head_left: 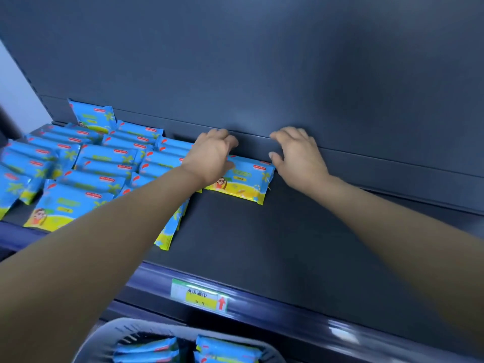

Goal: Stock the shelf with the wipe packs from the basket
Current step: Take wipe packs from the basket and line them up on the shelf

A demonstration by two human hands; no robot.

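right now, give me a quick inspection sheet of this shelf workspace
surface: dark shelf, stocked on its left
job's things: wipe packs in overlapping rows; single pack lying flat at the rows' right end; basket below holds more packs
clutter: nothing seen
hands: left hand over the single pack's left end, fingers curled, grip unclear; right hand beside its right end, holding nothing
cables: nothing seen
surroundings: dark back panel; price label on the shelf's front rail
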